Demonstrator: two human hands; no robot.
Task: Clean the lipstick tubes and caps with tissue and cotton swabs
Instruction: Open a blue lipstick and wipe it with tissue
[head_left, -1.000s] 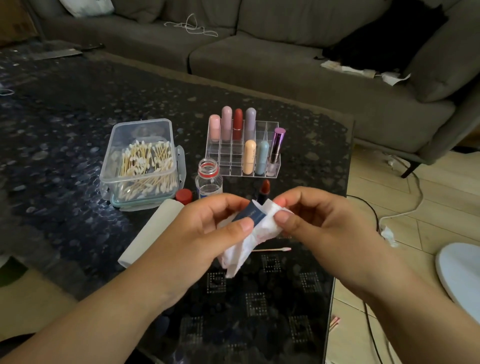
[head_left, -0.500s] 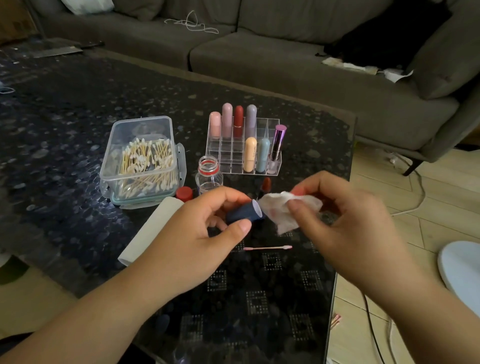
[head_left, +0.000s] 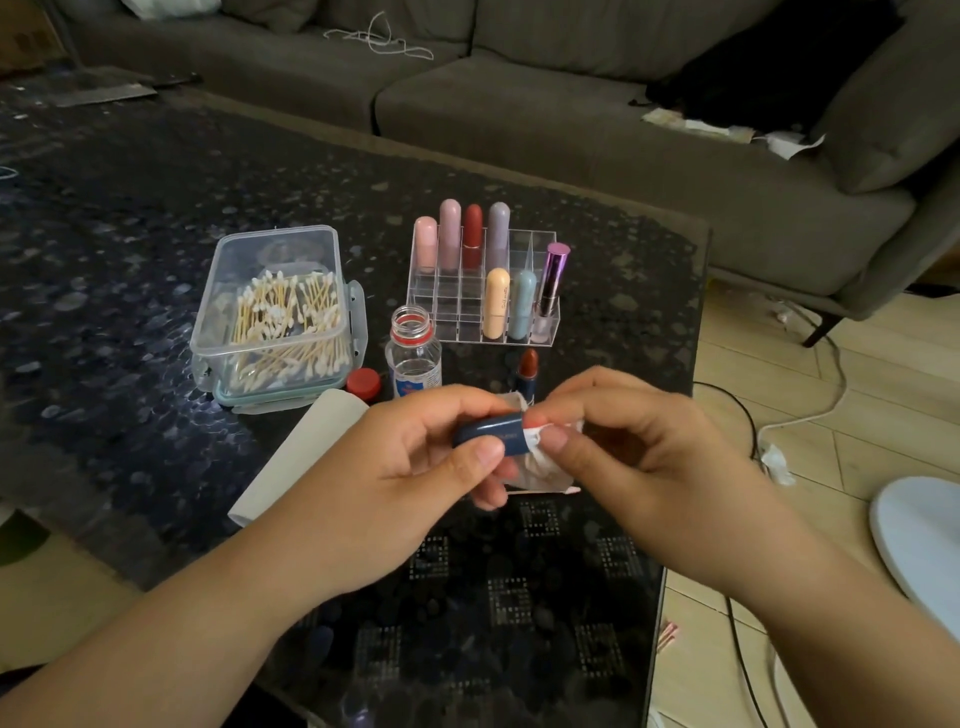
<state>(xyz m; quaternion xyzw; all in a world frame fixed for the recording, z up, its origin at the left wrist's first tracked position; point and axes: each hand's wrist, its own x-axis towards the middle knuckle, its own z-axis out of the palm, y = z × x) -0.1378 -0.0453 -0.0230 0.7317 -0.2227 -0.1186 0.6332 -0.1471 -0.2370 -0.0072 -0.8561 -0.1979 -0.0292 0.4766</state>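
My left hand (head_left: 410, 467) pinches a dark blue lipstick cap (head_left: 488, 432) sideways, its open end pointing right. My right hand (head_left: 623, 447) pinches a crumpled white tissue (head_left: 540, 467) and presses it into the cap's mouth. Behind the hands an uncapped red lipstick (head_left: 528, 370) stands on the table. A clear organizer (head_left: 524, 244) holds several capped lipsticks. A plastic box of cotton swabs (head_left: 283, 317) sits at the left, and one used swab (head_left: 569, 490) peeks out below the tissue.
An open small bottle (head_left: 413, 353) and its red lid (head_left: 363, 383) stand beside the swab box. A white roll (head_left: 296, 457) lies by my left wrist. The dark glass table (head_left: 519, 597) ends at right, above a floor with cables. A grey sofa (head_left: 571, 119) runs behind.
The tissue was pulled clear of the cap half a second ago; my right hand has since brought it back against the cap's open end. Both hands sit slightly lower.
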